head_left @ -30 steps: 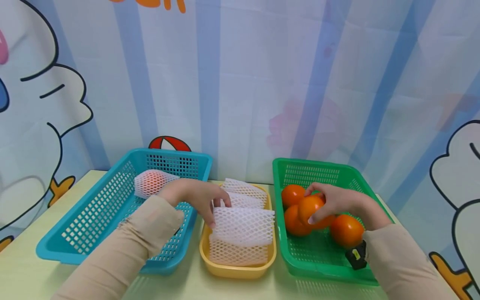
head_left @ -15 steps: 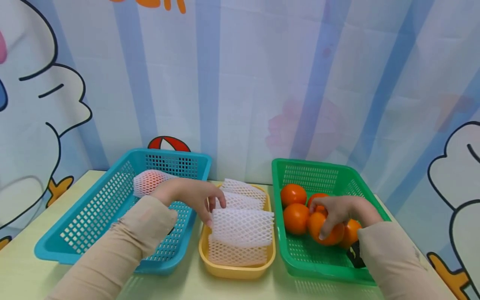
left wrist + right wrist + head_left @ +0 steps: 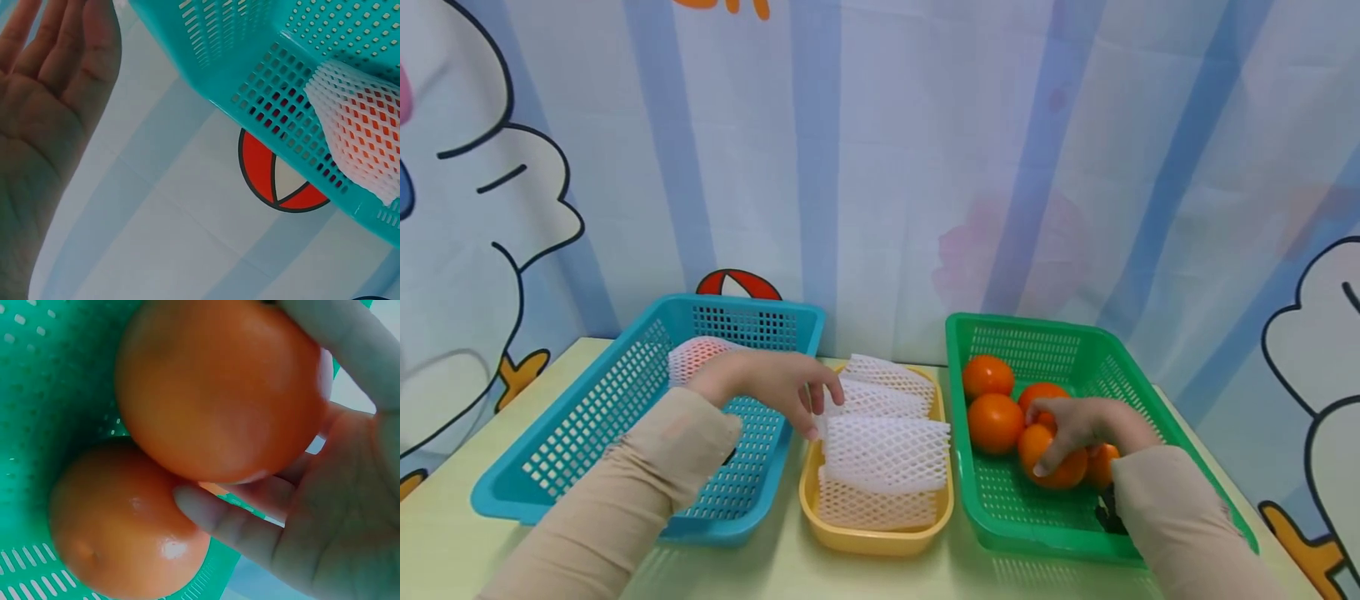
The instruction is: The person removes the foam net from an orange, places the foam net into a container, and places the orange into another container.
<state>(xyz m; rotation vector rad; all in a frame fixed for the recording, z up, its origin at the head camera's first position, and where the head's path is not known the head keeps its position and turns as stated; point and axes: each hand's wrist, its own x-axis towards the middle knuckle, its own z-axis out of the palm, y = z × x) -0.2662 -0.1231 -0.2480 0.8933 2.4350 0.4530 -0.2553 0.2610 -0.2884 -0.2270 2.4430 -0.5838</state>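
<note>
My right hand [image 3: 1075, 425] reaches into the green basket [image 3: 1045, 542] and grips a round orange fruit [image 3: 1037, 454] between thumb and fingers. In the right wrist view that glossy fruit [image 3: 219, 394] rests close against another fruit [image 3: 125, 531], which the hand's lower digit overlaps. Several more orange fruits [image 3: 996, 423] lie around it. Over the left rim of the yellow basket [image 3: 876, 542] hovers my left hand [image 3: 778, 387], fingers loosely bent beside the white foam net sleeves [image 3: 887, 454]. Its fingertips are cut off in the left wrist view, where the palm [image 3: 37, 125] shows.
At the left, the blue basket [image 3: 535, 500] contains one fruit in a foam net [image 3: 696, 358]. All three baskets stand side by side on a pale yellow table [image 3: 445, 542]. A printed curtain [image 3: 887, 167] hangs right behind them.
My right hand, holding a fruit, has come lower and slightly toward me in the green basket. The left hand has drawn a little left, away from the foam net sleeves.
</note>
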